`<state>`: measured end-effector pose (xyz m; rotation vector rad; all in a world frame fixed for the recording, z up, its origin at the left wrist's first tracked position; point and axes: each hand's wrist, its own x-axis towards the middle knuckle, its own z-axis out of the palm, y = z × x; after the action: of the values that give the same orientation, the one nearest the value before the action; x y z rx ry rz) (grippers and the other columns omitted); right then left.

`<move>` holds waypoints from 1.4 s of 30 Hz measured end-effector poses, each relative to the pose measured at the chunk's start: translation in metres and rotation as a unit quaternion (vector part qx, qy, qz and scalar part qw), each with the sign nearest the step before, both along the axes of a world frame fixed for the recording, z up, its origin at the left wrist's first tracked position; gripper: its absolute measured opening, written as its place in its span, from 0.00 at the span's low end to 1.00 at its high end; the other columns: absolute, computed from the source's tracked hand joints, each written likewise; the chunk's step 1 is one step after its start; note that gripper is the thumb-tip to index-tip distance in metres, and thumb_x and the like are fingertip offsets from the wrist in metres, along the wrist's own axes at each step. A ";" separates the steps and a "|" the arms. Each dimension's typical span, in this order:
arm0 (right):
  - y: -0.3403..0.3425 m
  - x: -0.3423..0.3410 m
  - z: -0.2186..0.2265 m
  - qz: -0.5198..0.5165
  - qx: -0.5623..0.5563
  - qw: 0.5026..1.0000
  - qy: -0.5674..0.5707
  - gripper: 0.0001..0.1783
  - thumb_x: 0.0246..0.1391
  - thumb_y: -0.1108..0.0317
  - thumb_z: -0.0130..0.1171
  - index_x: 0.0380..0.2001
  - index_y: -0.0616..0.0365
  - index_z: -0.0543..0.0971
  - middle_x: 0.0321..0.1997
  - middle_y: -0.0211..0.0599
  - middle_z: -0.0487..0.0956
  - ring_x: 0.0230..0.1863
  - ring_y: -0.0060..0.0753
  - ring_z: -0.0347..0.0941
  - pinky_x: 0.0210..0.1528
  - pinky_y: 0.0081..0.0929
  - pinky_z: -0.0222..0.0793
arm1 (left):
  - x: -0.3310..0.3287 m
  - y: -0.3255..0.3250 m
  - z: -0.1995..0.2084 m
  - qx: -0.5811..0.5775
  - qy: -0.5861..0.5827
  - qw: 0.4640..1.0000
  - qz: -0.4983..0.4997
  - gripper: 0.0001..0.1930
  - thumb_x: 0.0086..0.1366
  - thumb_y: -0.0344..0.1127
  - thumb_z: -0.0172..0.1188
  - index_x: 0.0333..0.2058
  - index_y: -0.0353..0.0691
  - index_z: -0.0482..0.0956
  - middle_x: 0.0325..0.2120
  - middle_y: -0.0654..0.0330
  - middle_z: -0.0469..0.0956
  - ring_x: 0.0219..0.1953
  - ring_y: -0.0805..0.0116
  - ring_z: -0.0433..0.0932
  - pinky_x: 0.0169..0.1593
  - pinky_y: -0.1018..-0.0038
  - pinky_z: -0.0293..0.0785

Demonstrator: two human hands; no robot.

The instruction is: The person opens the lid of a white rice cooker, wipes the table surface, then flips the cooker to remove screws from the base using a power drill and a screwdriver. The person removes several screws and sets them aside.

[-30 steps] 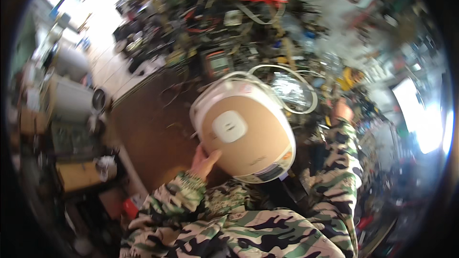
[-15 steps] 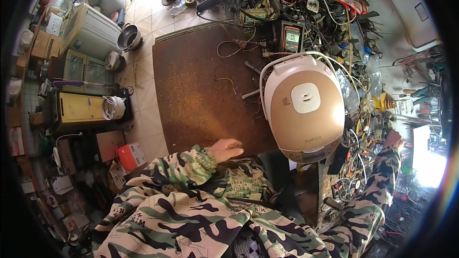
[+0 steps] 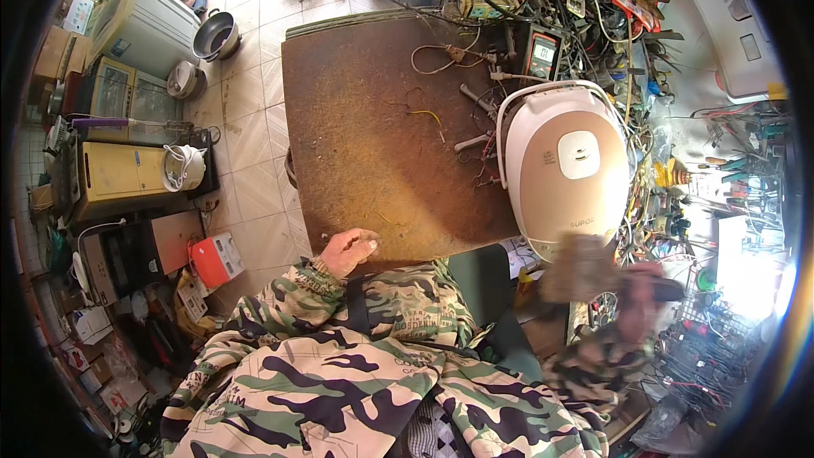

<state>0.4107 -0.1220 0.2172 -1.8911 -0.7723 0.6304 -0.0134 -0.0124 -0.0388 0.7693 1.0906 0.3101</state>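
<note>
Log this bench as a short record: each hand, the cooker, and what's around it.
Left hand: at the near edge of the brown tabletop, fingers loosely curled, nothing seen in it
Right hand: motion-blurred, appears to hold a blurred brown object, kind unclear
Rice cooker: lid closed, at the tabletop's right end
Beyond cooker: meter, tangled cables
Loose on tabletop: thin yellow wire
</note>
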 end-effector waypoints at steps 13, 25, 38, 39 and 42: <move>0.063 -0.146 -0.251 0.197 -0.010 0.892 -0.406 0.19 0.53 0.69 0.72 0.47 0.52 0.79 0.31 0.46 0.80 0.27 0.54 0.77 0.26 0.42 0.74 | -0.096 -0.030 -0.029 0.011 0.042 0.998 0.041 0.19 0.72 0.42 0.61 0.52 0.32 0.78 0.39 0.60 0.82 0.39 0.74 0.78 0.42 0.76 0.74; 0.121 -0.156 -0.243 0.175 0.012 0.942 -0.287 0.14 0.56 0.62 0.70 0.42 0.54 0.83 0.31 0.48 0.80 0.32 0.57 0.79 0.33 0.45 0.75 | -0.106 -0.042 -0.047 -0.015 0.028 0.998 0.062 0.21 0.74 0.40 0.59 0.57 0.31 0.75 0.47 0.56 0.80 0.47 0.68 0.81 0.49 0.71 0.78; 0.250 -0.111 -0.259 0.073 0.036 0.991 -0.106 0.17 0.54 0.62 0.74 0.42 0.62 0.86 0.35 0.48 0.86 0.34 0.41 0.84 0.40 0.35 0.79 | -0.098 -0.039 -0.035 -0.043 0.038 0.987 0.148 0.20 0.73 0.40 0.60 0.57 0.33 0.75 0.49 0.58 0.81 0.47 0.69 0.80 0.49 0.71 0.77; 0.254 -0.114 -0.241 0.047 -0.007 0.999 -0.001 0.18 0.53 0.61 0.74 0.42 0.62 0.86 0.34 0.48 0.86 0.34 0.38 0.84 0.41 0.33 0.80 | -0.097 -0.044 -0.039 -0.044 0.036 0.986 0.156 0.20 0.73 0.40 0.60 0.57 0.33 0.75 0.49 0.57 0.81 0.47 0.70 0.80 0.49 0.71 0.78; 0.257 -0.098 -0.249 0.066 0.014 0.988 -0.136 0.17 0.55 0.61 0.73 0.40 0.64 0.86 0.34 0.49 0.87 0.36 0.37 0.85 0.43 0.32 0.80 | -0.087 -0.046 -0.052 0.031 0.058 0.977 0.203 0.18 0.70 0.37 0.63 0.53 0.32 0.78 0.40 0.59 0.83 0.40 0.72 0.80 0.44 0.73 0.77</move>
<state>0.3126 0.1353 -0.0314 -1.9345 -1.0820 0.4427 -0.1007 -0.0583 -0.0907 0.6202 1.3543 0.6528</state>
